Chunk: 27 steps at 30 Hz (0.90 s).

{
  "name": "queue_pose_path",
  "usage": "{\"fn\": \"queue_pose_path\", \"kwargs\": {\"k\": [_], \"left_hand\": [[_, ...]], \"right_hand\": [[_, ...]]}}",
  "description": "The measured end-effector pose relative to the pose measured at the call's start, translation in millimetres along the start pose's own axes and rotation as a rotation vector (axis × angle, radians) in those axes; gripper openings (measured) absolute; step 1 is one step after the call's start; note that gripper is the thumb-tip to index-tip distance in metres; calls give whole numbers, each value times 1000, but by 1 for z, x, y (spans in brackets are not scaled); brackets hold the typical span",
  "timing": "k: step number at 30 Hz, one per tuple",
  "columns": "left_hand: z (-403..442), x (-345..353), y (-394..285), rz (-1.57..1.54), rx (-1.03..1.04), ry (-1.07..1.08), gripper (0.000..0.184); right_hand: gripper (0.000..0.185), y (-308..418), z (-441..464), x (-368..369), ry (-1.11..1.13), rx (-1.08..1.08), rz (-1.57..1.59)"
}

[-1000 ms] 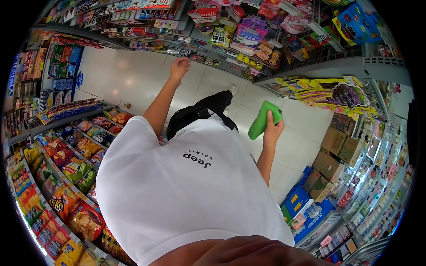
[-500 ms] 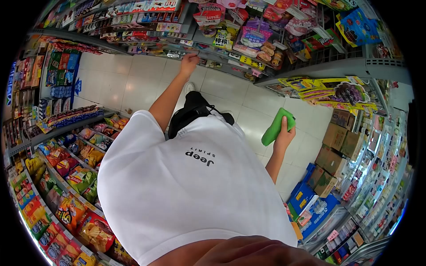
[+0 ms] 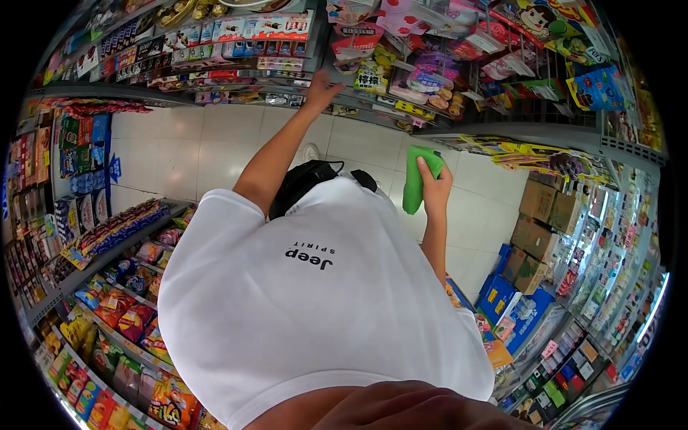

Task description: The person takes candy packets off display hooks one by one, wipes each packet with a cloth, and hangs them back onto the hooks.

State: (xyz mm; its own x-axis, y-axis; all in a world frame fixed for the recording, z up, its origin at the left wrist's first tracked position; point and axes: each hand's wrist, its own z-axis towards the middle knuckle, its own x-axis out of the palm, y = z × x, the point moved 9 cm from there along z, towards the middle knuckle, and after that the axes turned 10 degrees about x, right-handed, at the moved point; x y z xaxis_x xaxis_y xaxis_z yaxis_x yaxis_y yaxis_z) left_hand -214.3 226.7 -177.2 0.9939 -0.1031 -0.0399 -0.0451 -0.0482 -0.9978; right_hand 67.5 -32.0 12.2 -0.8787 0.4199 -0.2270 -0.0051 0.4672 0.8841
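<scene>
My left hand (image 3: 322,94) reaches forward to the front edge of the sweets shelf (image 3: 358,100), its fingers spread and slightly blurred, with nothing in them. Whether it touches the shelf I cannot tell. Nearby on that shelf are a yellow candy bag (image 3: 373,76) and a red candy bag (image 3: 356,41). A folded green cloth (image 3: 413,188) is in my right hand (image 3: 435,188), which grips it from the side above the tiled floor, thumb along its face. The cloth hangs downward, apart from the shelves.
Snack bags (image 3: 129,315) fill the shelves at my left. Cardboard boxes (image 3: 534,240) and a blue carton (image 3: 527,315) stand on the right, before a goods rack (image 3: 609,265). Hanging packets (image 3: 552,159) stick out at the shelf end. Pale floor tiles (image 3: 229,143) lie between.
My left hand has moved forward along the shelf edge, and its fingers have spread. My right hand has shifted left and forward with the green cloth, which now hangs more upright.
</scene>
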Motion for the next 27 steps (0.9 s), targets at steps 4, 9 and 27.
{"fn": "queue_pose_path", "kwargs": {"k": [4,9,27], "left_hand": [[47,14,23,212,221,144,105],[105,43,47,153,432,202,100],[95,40,64,69,171,377,35]], "right_hand": [[23,-10,-3,18,-56,70,41],[21,-24,-31,17,-230,112,40],[25,-71,-89,32,-519,256,145]]}}
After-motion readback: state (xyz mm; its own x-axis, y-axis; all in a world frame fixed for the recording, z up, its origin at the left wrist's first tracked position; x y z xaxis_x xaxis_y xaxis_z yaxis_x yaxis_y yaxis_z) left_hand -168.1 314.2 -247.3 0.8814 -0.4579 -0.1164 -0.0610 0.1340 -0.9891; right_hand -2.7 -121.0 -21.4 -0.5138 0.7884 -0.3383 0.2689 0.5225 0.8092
